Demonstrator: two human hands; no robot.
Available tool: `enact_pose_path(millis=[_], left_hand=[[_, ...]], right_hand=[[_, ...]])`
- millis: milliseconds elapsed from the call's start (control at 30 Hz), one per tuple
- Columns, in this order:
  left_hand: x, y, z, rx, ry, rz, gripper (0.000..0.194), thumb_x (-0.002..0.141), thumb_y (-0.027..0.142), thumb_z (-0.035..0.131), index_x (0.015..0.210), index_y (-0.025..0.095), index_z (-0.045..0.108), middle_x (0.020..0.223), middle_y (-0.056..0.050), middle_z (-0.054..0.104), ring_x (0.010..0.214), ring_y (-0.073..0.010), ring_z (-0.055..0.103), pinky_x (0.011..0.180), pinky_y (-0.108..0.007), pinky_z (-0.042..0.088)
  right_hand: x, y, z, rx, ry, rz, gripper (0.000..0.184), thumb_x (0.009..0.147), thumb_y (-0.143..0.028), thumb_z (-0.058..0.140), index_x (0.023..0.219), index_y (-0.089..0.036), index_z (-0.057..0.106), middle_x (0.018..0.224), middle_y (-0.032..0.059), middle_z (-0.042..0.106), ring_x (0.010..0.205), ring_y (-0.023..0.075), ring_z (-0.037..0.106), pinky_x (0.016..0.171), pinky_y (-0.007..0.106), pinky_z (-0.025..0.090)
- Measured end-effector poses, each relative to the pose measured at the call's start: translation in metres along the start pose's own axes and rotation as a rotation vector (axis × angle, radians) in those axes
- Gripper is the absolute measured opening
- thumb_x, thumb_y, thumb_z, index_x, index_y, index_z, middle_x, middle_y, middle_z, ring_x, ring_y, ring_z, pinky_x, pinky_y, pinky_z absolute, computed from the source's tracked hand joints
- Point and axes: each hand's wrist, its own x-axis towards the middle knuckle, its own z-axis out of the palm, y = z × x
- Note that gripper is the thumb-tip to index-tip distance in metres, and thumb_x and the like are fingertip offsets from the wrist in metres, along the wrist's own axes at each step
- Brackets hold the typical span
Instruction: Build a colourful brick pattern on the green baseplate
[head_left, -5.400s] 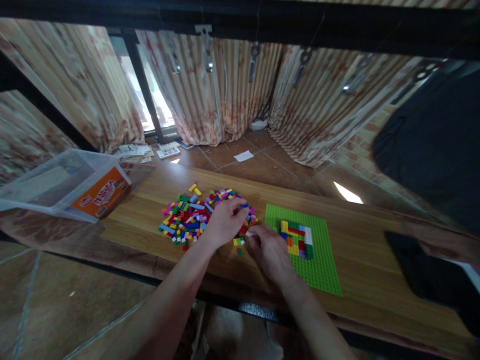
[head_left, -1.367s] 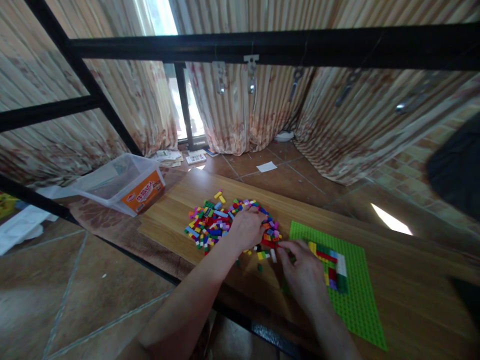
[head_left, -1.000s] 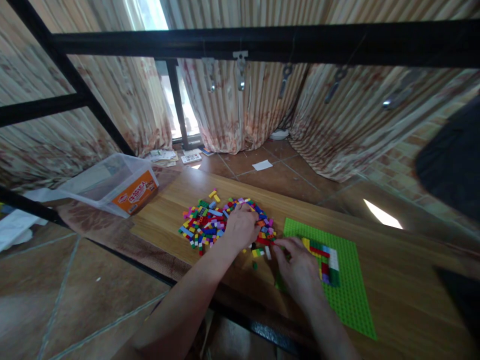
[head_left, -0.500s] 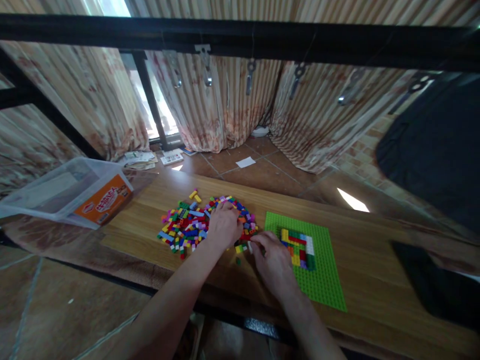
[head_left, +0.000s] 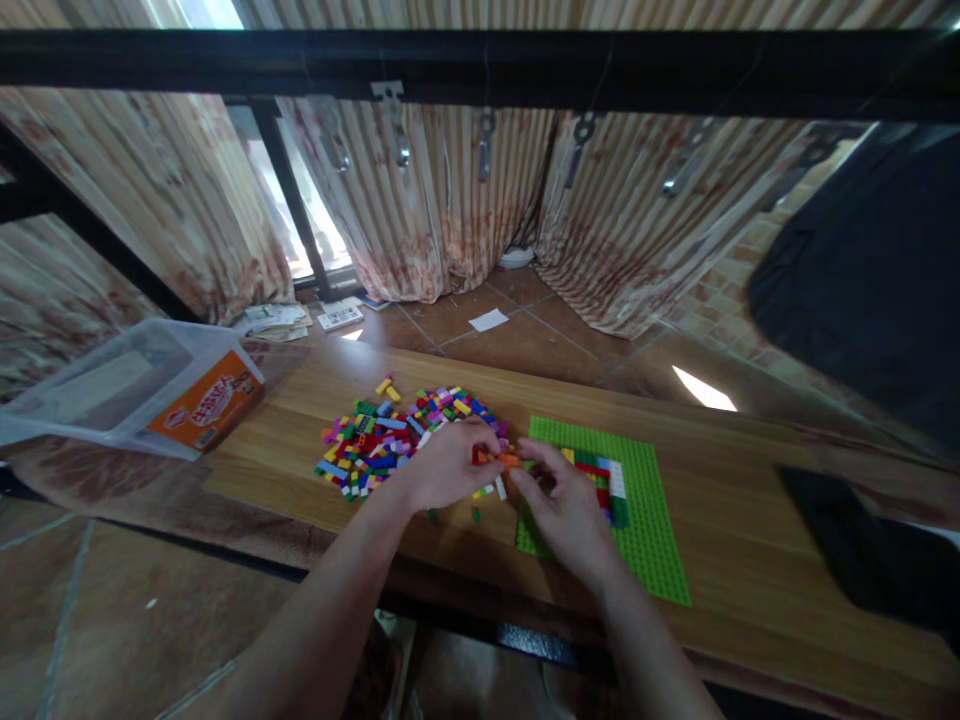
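Note:
My left hand [head_left: 456,465] hovers over the right side of a heap of small toy bricks [head_left: 382,445], its fingers pinched on an orange brick [head_left: 510,460]. Facing it, my right hand [head_left: 571,515] has thumb and forefinger apart beside that brick's right end; contact cannot be made out. Under my right hand lies a green baseplate [head_left: 649,540] bearing a multicoloured brick build [head_left: 616,490], partly hidden by the hand. A white brick [head_left: 501,488] rests on the table below the fingers, near a small green brick [head_left: 476,514].
A clear plastic box [head_left: 142,400] with an orange label stands left on the wooden table [head_left: 750,500]. At the right lies a dark flat object [head_left: 862,550]. A black bar [head_left: 480,75] with hanging hooks crosses above, before striped curtains [head_left: 465,210].
My left hand has come out of the heap, slightly down, with an orange brick. My right hand has let go of the white brick and shifted up and right, its fingers spreading.

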Motion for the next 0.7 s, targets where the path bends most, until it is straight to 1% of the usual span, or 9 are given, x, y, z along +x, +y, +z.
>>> enact_pose_path(millis=[100,200,267,367,433,500,567,633,700], left_hand=[[-0.001,0.001,0.003,-0.002,-0.058,0.032,0.004,0.078,0.017,0.062,0.078,0.017,0.066,0.085,-0.003,0.067,0.079,-0.0142,0.06,0.074,-0.023,0.046],[-0.002,-0.005,-0.003,0.008,-0.093,0.007,0.007,0.079,0.018,0.06,0.078,0.017,0.067,0.08,-0.001,0.067,0.075,-0.0134,0.059,0.07,-0.022,0.045],[-0.003,-0.013,-0.013,0.026,-0.016,-0.042,0.013,0.083,0.018,0.055,0.08,0.016,0.068,0.078,-0.001,0.067,0.071,-0.0125,0.059,0.067,-0.022,0.044],[-0.004,-0.027,-0.026,0.115,0.178,-0.134,0.019,0.084,0.016,0.05,0.08,0.015,0.068,0.074,-0.001,0.067,0.067,-0.0127,0.058,0.064,-0.022,0.043],[-0.004,-0.034,-0.03,0.184,0.223,-0.178,0.019,0.082,0.014,0.05,0.077,0.015,0.069,0.073,-0.002,0.067,0.067,-0.0137,0.059,0.064,-0.023,0.044],[-0.005,-0.036,-0.029,0.225,0.19,-0.198,0.018,0.08,0.013,0.052,0.08,0.016,0.07,0.077,-0.003,0.07,0.07,-0.0152,0.061,0.067,-0.024,0.046],[-0.006,-0.035,-0.025,0.246,0.135,-0.2,0.022,0.079,0.012,0.053,0.088,0.017,0.072,0.085,-0.004,0.072,0.077,-0.0167,0.064,0.073,-0.025,0.049],[-0.006,-0.032,-0.023,0.268,0.096,-0.198,0.028,0.077,0.011,0.052,0.095,0.019,0.072,0.094,-0.004,0.072,0.086,-0.018,0.065,0.081,-0.027,0.049],[-0.007,-0.029,-0.023,0.307,0.075,-0.192,0.03,0.075,0.01,0.054,0.097,0.02,0.072,0.1,-0.005,0.071,0.094,-0.0198,0.064,0.087,-0.03,0.049]], right_hand=[[-0.001,-0.001,0.004,-0.025,-0.087,-0.013,0.03,0.087,-0.032,0.052,0.111,-0.02,0.065,0.106,0.0074,0.07,0.087,0.0188,0.065,0.078,0.033,0.05],[-0.002,0.002,0.006,-0.108,-0.113,-0.024,0.025,0.086,-0.03,0.052,0.102,-0.02,0.068,0.1,0.0061,0.072,0.089,0.0196,0.066,0.081,0.033,0.049],[-0.003,0.005,0.007,-0.203,-0.078,-0.023,0.024,0.086,-0.031,0.052,0.099,-0.021,0.069,0.098,0.0057,0.073,0.089,0.0202,0.067,0.081,0.034,0.049],[-0.004,0.009,0.008,-0.405,0.02,-0.006,0.023,0.086,-0.033,0.053,0.098,-0.022,0.069,0.095,0.0056,0.074,0.084,0.0212,0.068,0.076,0.033,0.049],[-0.004,0.011,0.009,-0.546,0.08,0.009,0.022,0.085,-0.034,0.055,0.097,-0.023,0.07,0.09,0.0057,0.074,0.078,0.0213,0.068,0.068,0.031,0.047],[-0.004,0.012,0.012,-0.651,0.101,0.008,0.02,0.084,-0.035,0.057,0.095,-0.024,0.069,0.086,0.0057,0.074,0.072,0.0207,0.068,0.062,0.029,0.044],[-0.005,0.012,0.014,-0.701,0.076,-0.003,0.019,0.084,-0.035,0.058,0.093,-0.023,0.069,0.086,0.0056,0.073,0.07,0.0201,0.067,0.059,0.029,0.042],[-0.006,0.012,0.015,-0.702,0.039,-0.02,0.019,0.085,-0.037,0.058,0.092,-0.022,0.069,0.088,0.0057,0.073,0.071,0.0202,0.067,0.06,0.029,0.041],[-0.007,0.011,0.017,-0.661,0.005,-0.037,0.021,0.087,-0.038,0.057,0.091,-0.022,0.069,0.09,0.0061,0.072,0.074,0.0206,0.067,0.063,0.03,0.042]])
